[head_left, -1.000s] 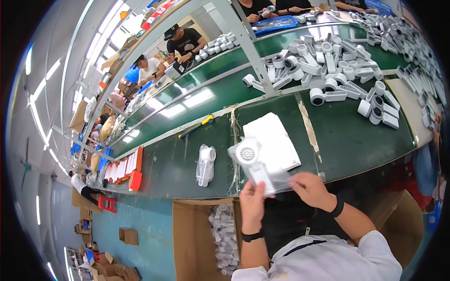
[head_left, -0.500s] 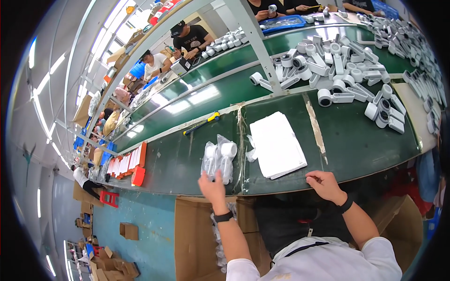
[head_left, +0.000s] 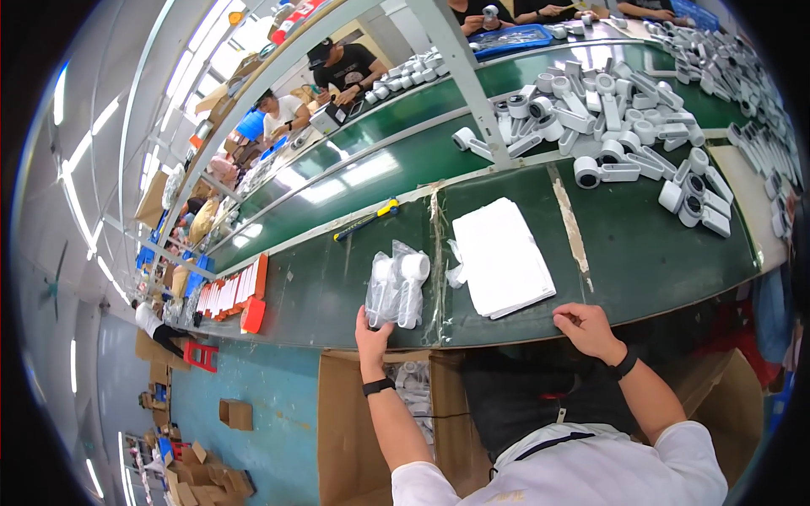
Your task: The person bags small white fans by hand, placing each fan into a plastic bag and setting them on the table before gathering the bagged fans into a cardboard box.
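Observation:
Two white round-headed handheld devices in clear plastic bags [head_left: 396, 287] lie side by side on the green table. At their near end is my left hand [head_left: 371, 339], thumb and fingers apart; the fingertips reach the lower left corner of the bags without closing on them. A stack of thin white sheets or bags [head_left: 504, 257] lies to the right of them; I cannot tell which. My right hand [head_left: 589, 332] rests at the table's front edge, below the stack's near right corner, with its fingers curled in and nothing visible in them.
Unbagged white devices [head_left: 607, 110] are heaped at the back right. A yellow-and-black utility knife [head_left: 367, 221] lies behind the bags. Orange boxes with white slips [head_left: 232, 291] and a red tape roll [head_left: 252, 316] are at the left. Below stands an open carton [head_left: 342, 422] holding bagged devices. Co-workers sit across the belt.
My left hand has moved slightly left and down, to the lower left corner of the bagged devices. My right hand has hardly moved. The view has shifted slightly.

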The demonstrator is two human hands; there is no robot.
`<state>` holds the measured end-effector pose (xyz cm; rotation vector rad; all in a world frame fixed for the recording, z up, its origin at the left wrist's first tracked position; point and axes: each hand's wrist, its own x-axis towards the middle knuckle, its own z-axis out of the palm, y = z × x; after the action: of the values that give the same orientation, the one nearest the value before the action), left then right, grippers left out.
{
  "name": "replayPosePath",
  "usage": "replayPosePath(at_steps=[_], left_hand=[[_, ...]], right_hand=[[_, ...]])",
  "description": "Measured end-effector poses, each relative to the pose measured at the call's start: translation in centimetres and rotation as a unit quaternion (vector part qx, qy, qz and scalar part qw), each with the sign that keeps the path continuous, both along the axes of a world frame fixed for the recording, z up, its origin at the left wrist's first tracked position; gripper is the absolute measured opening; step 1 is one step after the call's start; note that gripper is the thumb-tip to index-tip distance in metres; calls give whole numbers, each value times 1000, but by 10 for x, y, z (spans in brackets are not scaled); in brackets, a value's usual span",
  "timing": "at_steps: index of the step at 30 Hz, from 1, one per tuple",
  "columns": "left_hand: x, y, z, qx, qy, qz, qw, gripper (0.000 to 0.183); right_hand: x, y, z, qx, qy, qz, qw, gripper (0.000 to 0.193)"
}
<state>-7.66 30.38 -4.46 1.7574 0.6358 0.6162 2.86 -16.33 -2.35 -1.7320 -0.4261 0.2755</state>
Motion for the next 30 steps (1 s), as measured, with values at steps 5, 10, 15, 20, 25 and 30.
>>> replayPosePath(at_steps=[5,10,15,20,25,30], left_hand=[[20,-16,6,261,111,124,951,49],[11,-21,2,313,53,225,921,49],[3,-42,8,238,83,207,945,42],[-13,-24,3,306,76,177,933,53],[11,-112,87,304,-68,136,940,37],[59,-214,95,306,-74,-139,939,28]], right_hand=[[0,-5,-5,17,8,5,1000,21],[-3,-42,28,-7,19,34,999,27],[40,-108,40,3,-108,-184,977,24],[110,-214,27,-332,-292,-425,790,40],[157,-240,1,-539,-293,-367,699,51],[156,-223,20,-570,-225,-307,728,40]])
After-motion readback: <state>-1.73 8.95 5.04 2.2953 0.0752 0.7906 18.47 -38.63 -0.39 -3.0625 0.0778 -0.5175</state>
